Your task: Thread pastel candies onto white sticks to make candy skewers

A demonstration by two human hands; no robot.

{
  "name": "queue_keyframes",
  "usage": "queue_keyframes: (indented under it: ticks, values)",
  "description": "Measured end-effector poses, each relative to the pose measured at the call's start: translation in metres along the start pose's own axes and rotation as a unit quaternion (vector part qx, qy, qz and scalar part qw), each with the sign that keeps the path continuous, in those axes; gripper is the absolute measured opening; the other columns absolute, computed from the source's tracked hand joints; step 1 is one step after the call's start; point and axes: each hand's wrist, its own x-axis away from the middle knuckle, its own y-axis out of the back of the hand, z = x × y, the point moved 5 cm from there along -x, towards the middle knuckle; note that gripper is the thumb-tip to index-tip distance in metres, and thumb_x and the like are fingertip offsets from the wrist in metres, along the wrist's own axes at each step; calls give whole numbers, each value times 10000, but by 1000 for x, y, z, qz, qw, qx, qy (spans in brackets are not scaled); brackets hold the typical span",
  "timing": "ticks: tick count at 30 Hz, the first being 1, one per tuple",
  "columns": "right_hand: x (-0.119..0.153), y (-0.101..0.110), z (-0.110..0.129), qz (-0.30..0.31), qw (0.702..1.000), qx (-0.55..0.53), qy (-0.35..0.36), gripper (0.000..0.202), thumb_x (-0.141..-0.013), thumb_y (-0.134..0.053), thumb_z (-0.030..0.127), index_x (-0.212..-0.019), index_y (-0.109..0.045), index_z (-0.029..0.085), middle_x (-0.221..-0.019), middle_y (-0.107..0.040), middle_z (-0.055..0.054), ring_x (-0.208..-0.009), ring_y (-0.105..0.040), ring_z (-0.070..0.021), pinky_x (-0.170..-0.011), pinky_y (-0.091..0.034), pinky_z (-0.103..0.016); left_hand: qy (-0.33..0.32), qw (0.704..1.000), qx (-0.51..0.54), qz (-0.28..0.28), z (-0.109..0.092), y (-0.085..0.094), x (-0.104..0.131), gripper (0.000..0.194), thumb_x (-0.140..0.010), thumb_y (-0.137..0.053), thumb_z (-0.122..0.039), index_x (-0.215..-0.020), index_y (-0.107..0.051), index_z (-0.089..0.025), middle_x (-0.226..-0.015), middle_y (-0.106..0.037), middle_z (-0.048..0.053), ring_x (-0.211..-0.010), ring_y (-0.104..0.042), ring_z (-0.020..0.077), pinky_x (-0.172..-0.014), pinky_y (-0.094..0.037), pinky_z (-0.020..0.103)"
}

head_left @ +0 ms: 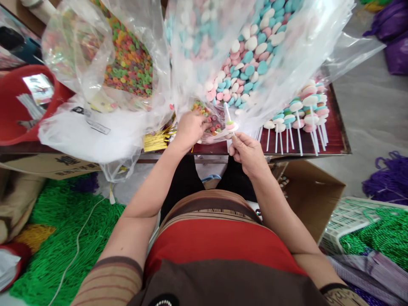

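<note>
My right hand pinches a white stick, held upright, with a few coloured pieces threaded partway down it. Left of it, my left hand dips its curled fingers into a clear plastic bag of small ring-shaped pieces. Whether a ring sits between those fingertips is hard to make out. Behind both hands lies a large clear bag of pink, white and blue rounded pieces. Gold strips lie beside my left wrist. Finished-looking sticks with stacked pieces lie in a group at the right.
A larger bag of multicoloured rings and a red basin are on the left. The dark red table ends at the right. Below are a cardboard box, a white crate and green strands.
</note>
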Motion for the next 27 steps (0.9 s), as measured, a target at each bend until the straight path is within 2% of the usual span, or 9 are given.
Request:
queue_keyframes:
  ticks: [2,5,7,9,13,16,19,22,27]
  values:
    - [2,2,0,-3,1000,3,-1,491,-803,-764,677,-906,-688,203,-527,-538,62,-408,-313,-59,-404,-154,-231,-20,996,-89,8,1,-5,0,129,-767,-741,-124,-670,-721,-207,-893,-763,104,-1025,-690,312,-982,-483,436]
    - [5,2,0,2,1000,10,-11,476,-806,-760,656,-904,-697,194,-516,-533,63,-404,-301,-56,-409,-151,-230,-16,994,-104,4,1,-9,0,152,-794,-705,-125,-656,-712,-190,-901,-772,118,-1020,-690,307,-989,-477,440]
    - [7,1,0,12,999,33,-20,456,-825,-741,634,-908,-707,187,-519,-540,59,-403,-306,-57,-410,-158,-229,6,1000,-26,-14,1,-6,0,138,-820,-696,-140,-692,-729,-181,-875,-773,94,-977,-697,270,-965,-492,407]
    - [9,-1,1,26,997,66,-23,446,-853,-705,624,-919,-720,183,-521,-543,57,-401,-324,-63,-410,-181,-229,47,990,123,-39,3,-2,0,105,-862,-698,-190,-771,-750,-182,-850,-768,59,-886,-699,215,-884,-518,354]
    - [9,-4,5,43,992,121,5,444,-894,-636,628,-911,-723,193,-519,-539,57,-406,-357,-80,-416,-232,-237,136,898,416,-39,2,-8,4,164,-858,-800,-335,-825,-726,-192,-789,-736,9,-686,-654,130,-695,-523,277]
    - [7,-6,6,42,987,153,19,426,-914,-606,618,-847,-701,209,-515,-543,50,-414,-368,-91,-419,-245,-247,161,845,509,-35,-6,-14,9,228,-805,-869,-330,-794,-689,-190,-806,-740,-2,-664,-649,98,-688,-535,259]
    - [6,-5,7,41,983,175,26,401,-935,-578,585,-822,-695,218,-496,-535,49,-407,-365,-102,-421,-254,-255,163,821,546,-31,-13,-19,11,263,-782,-888,-334,-792,-672,-186,-826,-752,4,-665,-655,93,-676,-536,256]
    - [8,-3,12,43,978,199,32,373,-957,-547,533,-849,-712,216,-482,-527,50,-397,-372,-110,-427,-275,-258,148,817,556,-35,-15,-19,11,311,-730,-917,-361,-786,-664,-189,-768,-726,-6,-659,-647,101,-662,-528,253]
    - [13,0,20,58,976,209,19,363,-970,-535,508,-889,-728,212,-465,-524,54,-379,-375,-112,-412,-271,-260,99,865,491,-42,-25,-12,12,364,-653,-953,-337,-845,-671,-209,-782,-688,-31,-739,-639,102,-734,-519,231]
